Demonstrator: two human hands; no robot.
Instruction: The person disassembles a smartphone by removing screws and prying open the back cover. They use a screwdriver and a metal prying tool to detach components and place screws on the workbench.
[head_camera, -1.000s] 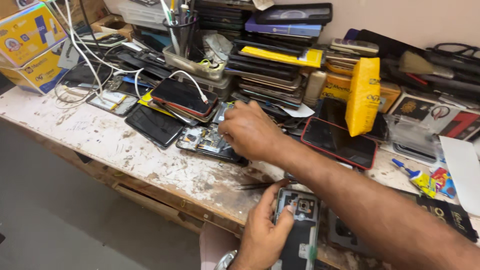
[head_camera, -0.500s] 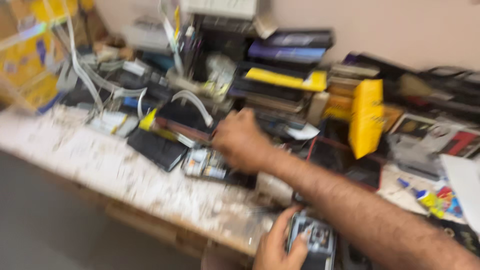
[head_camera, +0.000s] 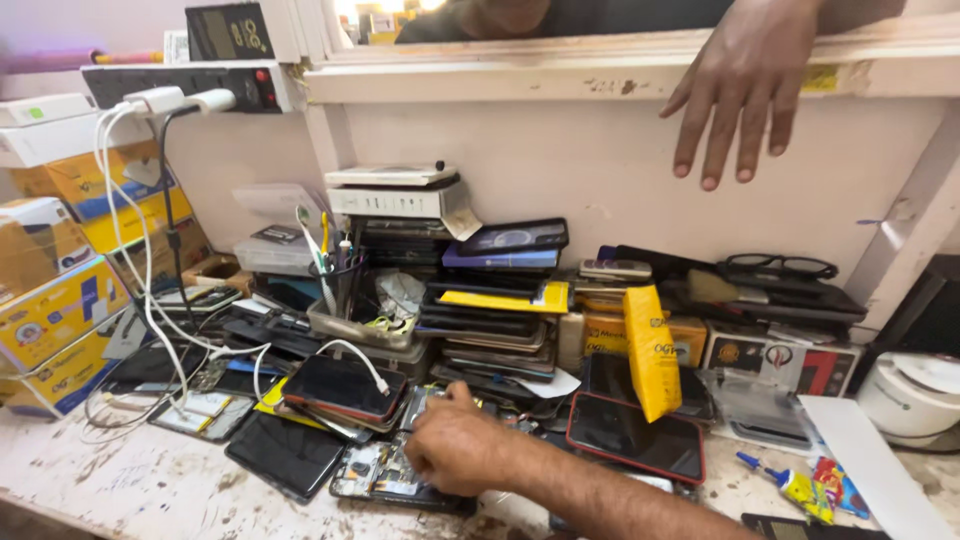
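My right hand (head_camera: 458, 446) reaches in from the lower right, knuckles up, with its fingers curled down onto an opened phone body (head_camera: 378, 482) with bare circuit parts. The fingertips are hidden, so a grip does not show. A black phone (head_camera: 284, 455) lies face up just left of it. A dark phone in a red case (head_camera: 344, 386) sits on a small pile behind the hand. A red-edged phone (head_camera: 634, 436) lies to the right of my forearm. My left hand is out of the picture.
Another person's hand (head_camera: 738, 88) hangs over the counter ledge at the top right. A stack of phones (head_camera: 495, 320), a yellow packet (head_camera: 652, 350), a pen cup (head_camera: 345, 285), white cables (head_camera: 150, 300), yellow boxes (head_camera: 60, 315), glasses (head_camera: 780, 266) and a glue tube (head_camera: 790, 486) crowd the worn bench (head_camera: 130, 490).
The view has tilted up, so my left hand and the phone it held have dropped out of sight. My right hand stays on the phone parts. The ledge and another person's hand now show.
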